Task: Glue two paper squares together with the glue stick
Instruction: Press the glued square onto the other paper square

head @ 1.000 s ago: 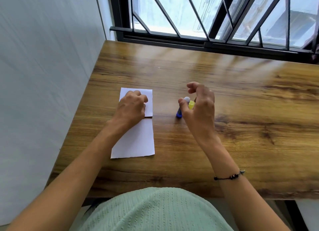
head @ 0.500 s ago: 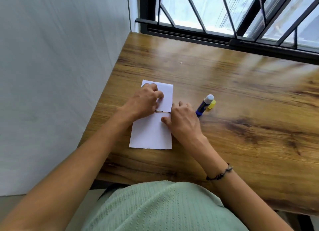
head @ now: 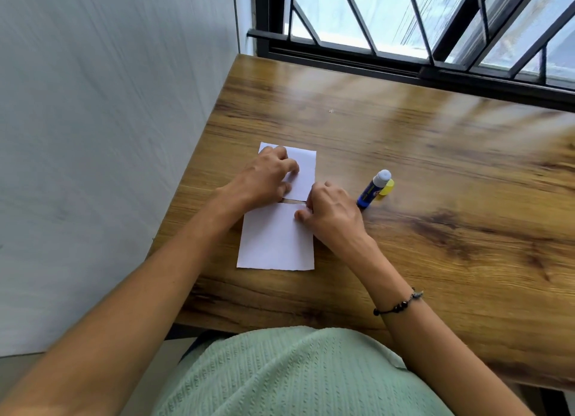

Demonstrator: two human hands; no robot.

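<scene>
Two white paper squares lie end to end near the table's left edge, with a thin gap between them. My left hand [head: 267, 179] rests on the far paper square [head: 305, 173], fingers curled, the thumb at its near edge. My right hand [head: 334, 213] pinches the top right corner of the near paper square [head: 275, 244] with curled fingers. To the right of my right hand, untouched, the blue glue stick [head: 371, 190] stands uncapped with its white tip up. Its yellow cap [head: 388, 187] lies against it.
The wooden table [head: 435, 173] meets a white wall [head: 109, 135] on the left. A barred window [head: 420, 26] runs along the far edge. A black bracelet [head: 398, 305] sits on my right wrist.
My right hand has let go of the glue stick, left it standing, and moved left onto the near square's corner. My left hand has stayed on the far square.
</scene>
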